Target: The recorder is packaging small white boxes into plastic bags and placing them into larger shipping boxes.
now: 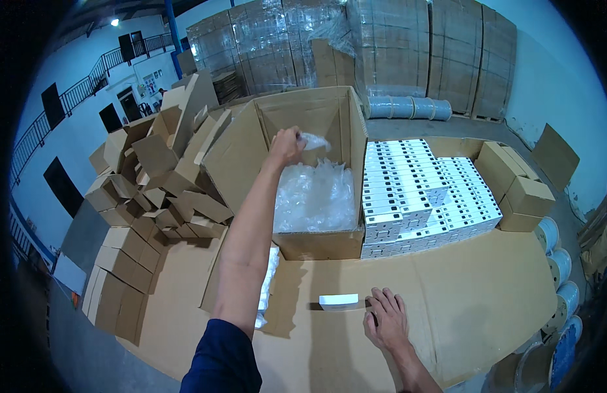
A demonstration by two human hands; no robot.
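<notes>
My left hand [287, 145] reaches out over a large open cardboard box [313, 245] and grips a crumpled piece of clear plastic wrap [314, 140] above it. The box holds a heap of clear plastic wrap [314, 196]. My right hand [385, 319] rests flat, fingers spread, on the cardboard work surface [460, 295]. A small white box [339, 301] lies just left of its fingertips, close to them; I cannot tell if they touch.
Rows of small white boxes [421, 196] are stacked right of the open box. Brown cartons [523, 193] stand further right. A heap of empty folded cartons [163, 190] lies on the left. Wrapped pallets [382, 46] rise behind. Cable reels [559, 265] line the right edge.
</notes>
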